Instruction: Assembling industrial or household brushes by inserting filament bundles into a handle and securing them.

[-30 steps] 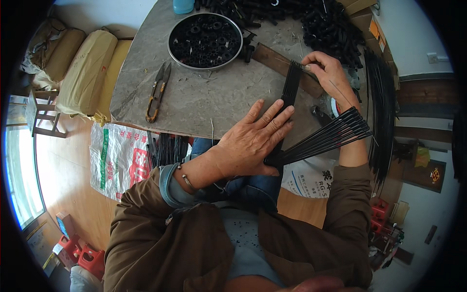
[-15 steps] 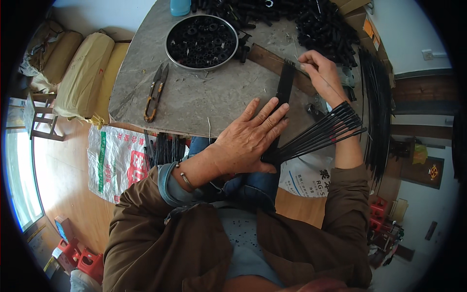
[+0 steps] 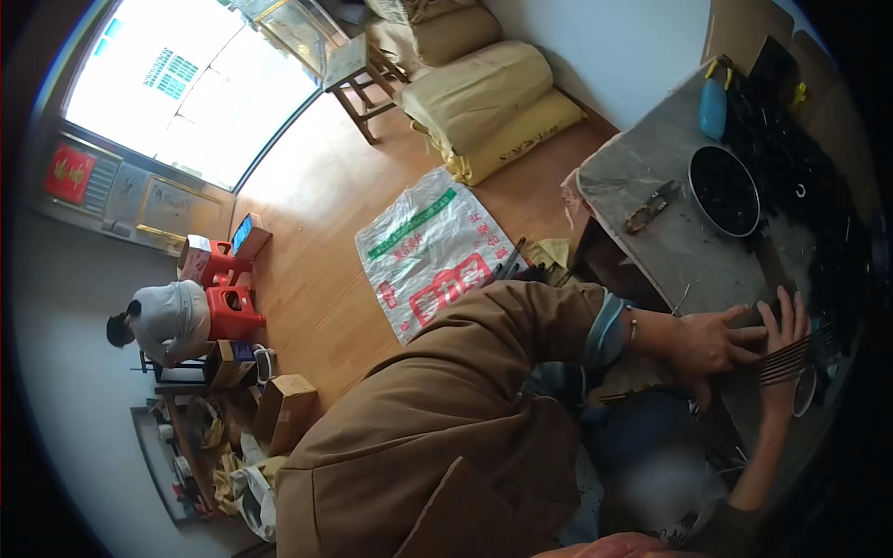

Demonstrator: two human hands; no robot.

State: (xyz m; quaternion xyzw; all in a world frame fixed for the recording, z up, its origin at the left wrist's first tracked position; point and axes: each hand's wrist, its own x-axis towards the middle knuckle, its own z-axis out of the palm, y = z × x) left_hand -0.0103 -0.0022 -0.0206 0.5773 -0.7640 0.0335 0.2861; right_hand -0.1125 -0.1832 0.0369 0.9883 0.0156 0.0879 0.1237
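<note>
- Black rods [image 3: 800, 359]: fanned bundle at right, by the counter [image 3: 642, 191]; just right of left hand [image 3: 712, 344].
- Long axis: roughly left-right, right end slightly farther.
- Right hand nearer: rods cross in front of its wrist; contact unclear.
- Left hand: fingers spread, no grip visible; can't tell if pressing.
- Right hand [image 3: 786, 321]: fingers extended, loosely apart, beyond rods; nothing visibly held.

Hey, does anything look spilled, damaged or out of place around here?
Nothing looks clearly broken. Black pieces lie heaped loose on the table beside the bowl, possibly spilled, possibly just stock. A white sack lies flat on the floor, which looks odd because someone could step on it.
</note>
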